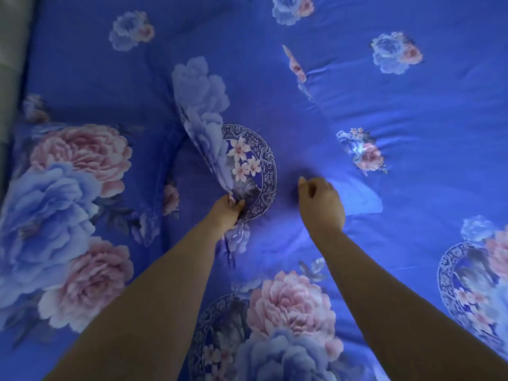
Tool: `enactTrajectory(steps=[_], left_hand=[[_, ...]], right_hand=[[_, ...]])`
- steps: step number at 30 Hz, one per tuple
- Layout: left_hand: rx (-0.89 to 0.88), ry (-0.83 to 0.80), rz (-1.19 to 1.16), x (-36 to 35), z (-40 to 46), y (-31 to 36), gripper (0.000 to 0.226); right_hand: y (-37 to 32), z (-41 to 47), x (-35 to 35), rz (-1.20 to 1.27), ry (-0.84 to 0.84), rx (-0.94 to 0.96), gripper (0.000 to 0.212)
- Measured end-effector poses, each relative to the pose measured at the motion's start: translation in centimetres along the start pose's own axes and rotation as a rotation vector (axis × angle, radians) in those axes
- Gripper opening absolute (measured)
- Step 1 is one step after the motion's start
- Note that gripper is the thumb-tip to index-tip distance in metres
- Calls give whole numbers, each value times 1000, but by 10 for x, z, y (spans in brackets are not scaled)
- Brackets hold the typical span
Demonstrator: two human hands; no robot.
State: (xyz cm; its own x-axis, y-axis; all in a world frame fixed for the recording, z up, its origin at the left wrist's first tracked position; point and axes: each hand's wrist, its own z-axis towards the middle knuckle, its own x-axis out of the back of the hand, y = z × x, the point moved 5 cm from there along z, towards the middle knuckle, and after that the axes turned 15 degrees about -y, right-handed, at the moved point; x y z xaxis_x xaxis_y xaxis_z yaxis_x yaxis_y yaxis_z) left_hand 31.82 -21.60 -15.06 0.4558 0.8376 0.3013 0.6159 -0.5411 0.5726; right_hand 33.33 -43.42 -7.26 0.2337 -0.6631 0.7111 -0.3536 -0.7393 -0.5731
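Observation:
A blue bed sheet (357,111) printed with pink and pale-blue flowers covers almost the whole view. My left hand (226,211) grips a bunched fold of the sheet (203,127), which rises from my fingers as a ridge running up and to the left. My right hand (320,203) hovers just to the right of it, fingers loosely curled, thumb and forefinger slightly apart, holding nothing. Both forearms reach in from the bottom edge.
A pillow (68,193) in the same flowered fabric lies at the left. A grey wall or bed edge (11,64) runs along the far left. Shallow creases cross the sheet at the upper right.

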Motion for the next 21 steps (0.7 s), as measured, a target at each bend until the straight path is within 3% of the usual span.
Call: enactTrajectory(steps=[2,5,7,8,10,12,14,16,21], left_hand=[[44,-47,146,-1,-23,-1,34],[19,-73,148,4,-65,1,26],[-22,-20,157,19,-91,14,26],[-50,29,165,30,-101,21,26],[-112,159,163,57,-121,36,25],[-179,293,184,87,-144,48,26],[-247,419,227,117,-165,60,29],[-294,535,277,148,-183,73,28],[-368,727,385,232,-222,85,30]], right_hand=[[10,17,21,-30,56,-35,57],[27,27,23,129,-178,-251,106],[35,11,17,427,-347,-377,112],[35,-1,10,554,-441,-397,102],[25,-19,-3,708,-565,-378,57],[7,-26,-8,666,-442,-320,31],[-29,-32,-1,531,-263,-250,31],[-75,-44,10,570,-144,-146,41],[-176,-58,20,713,-9,55,26]])
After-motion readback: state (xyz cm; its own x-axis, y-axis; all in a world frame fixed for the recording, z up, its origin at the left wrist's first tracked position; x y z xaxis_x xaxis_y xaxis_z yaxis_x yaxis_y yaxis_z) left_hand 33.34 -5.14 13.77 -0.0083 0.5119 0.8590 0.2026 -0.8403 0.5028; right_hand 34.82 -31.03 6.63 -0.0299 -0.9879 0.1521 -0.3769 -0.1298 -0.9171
